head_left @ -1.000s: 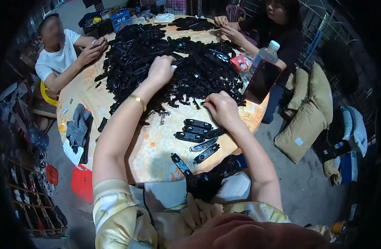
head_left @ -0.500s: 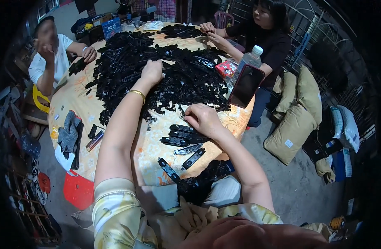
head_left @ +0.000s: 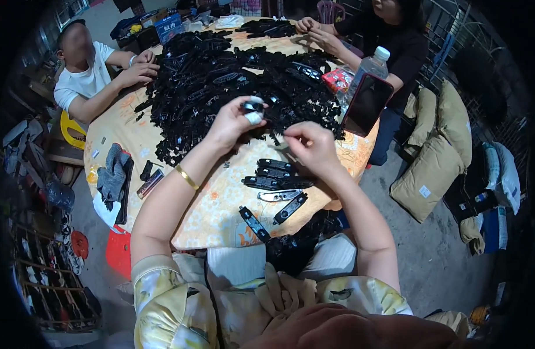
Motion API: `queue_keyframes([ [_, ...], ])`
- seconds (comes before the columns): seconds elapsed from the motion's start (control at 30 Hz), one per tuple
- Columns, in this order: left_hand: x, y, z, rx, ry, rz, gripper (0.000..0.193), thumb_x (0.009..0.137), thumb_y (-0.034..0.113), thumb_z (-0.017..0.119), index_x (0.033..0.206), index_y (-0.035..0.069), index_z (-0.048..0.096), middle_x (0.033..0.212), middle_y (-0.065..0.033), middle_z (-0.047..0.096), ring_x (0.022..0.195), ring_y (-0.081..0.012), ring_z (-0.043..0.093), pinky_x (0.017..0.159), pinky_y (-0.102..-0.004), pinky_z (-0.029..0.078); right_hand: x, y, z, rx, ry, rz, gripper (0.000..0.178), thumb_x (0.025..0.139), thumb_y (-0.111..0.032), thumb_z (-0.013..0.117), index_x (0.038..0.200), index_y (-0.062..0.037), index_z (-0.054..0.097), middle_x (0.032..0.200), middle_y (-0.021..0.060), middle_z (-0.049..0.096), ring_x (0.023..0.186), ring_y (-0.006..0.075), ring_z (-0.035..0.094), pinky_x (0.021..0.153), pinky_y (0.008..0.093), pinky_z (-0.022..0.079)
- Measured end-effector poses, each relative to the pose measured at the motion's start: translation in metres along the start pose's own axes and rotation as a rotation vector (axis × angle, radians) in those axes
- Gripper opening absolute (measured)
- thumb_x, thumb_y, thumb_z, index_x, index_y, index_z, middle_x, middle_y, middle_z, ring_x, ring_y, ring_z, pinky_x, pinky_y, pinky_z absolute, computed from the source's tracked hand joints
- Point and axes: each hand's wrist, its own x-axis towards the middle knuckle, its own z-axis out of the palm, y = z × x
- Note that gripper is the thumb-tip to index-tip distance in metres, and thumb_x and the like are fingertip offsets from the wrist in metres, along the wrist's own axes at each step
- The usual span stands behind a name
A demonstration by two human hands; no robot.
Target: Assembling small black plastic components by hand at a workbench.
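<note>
My left hand [head_left: 229, 125], with white wraps on its fingertips, is closed around a small black plastic part [head_left: 254, 107], held up over the near edge of a big heap of black plastic parts [head_left: 192, 87]. To its right my right hand [head_left: 314, 148] has thumb and forefinger pinched together by a small dark piece at the heap's edge; what it grips is too small to make out. Just below my hands lie several long black plastic pieces [head_left: 273, 181] in a row, a silver-grey curved piece [head_left: 279, 196] and two loose black ones [head_left: 254, 224] nearer me.
A phone [head_left: 367, 104] leans against a clear bottle [head_left: 377, 63] beside a red packet [head_left: 337, 80]. At left on the patterned tablecloth [head_left: 192, 218] lie a grey glove [head_left: 112, 174] and a small tube [head_left: 150, 184]. Two co-workers sit across. Tan sacks [head_left: 433, 174] stand on the floor at right.
My left hand has come back from the heap toward my right hand, now with a black part. My right hand has lifted slightly. The co-worker at left has lowered a hand to the table.
</note>
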Motion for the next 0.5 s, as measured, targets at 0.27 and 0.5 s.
queue_keyframes([
  [0.27, -0.019, -0.012, 0.017, -0.078, -0.176, -0.095, 0.034, 0.083, -0.004, 0.058, 0.116, 0.001, 0.049, 0.101, -0.0096, 0.062, 0.088, -0.0164, 0.064, 0.084, -0.0287, 0.053, 0.010, -0.012, 0.002, -0.129, 0.161, -0.324, 0.015, 0.066, 0.004, 0.068, 0.080, -0.0024, 0.066, 0.083, 0.0079, 0.067, 0.075, 0.0225, 0.062, 0.064, 0.0295, 0.049],
  [0.5, -0.024, -0.014, 0.020, -0.148, -0.125, -0.119, 0.036, 0.082, -0.004, 0.058, 0.118, 0.000, 0.050, 0.098, -0.0087, 0.062, 0.083, -0.0149, 0.064, 0.076, -0.0263, 0.055, 0.007, -0.015, 0.002, -0.292, 0.111, -0.398, 0.021, 0.065, -0.002, 0.069, 0.085, -0.0050, 0.065, 0.088, 0.0068, 0.066, 0.075, 0.0227, 0.061, 0.064, 0.0311, 0.051],
])
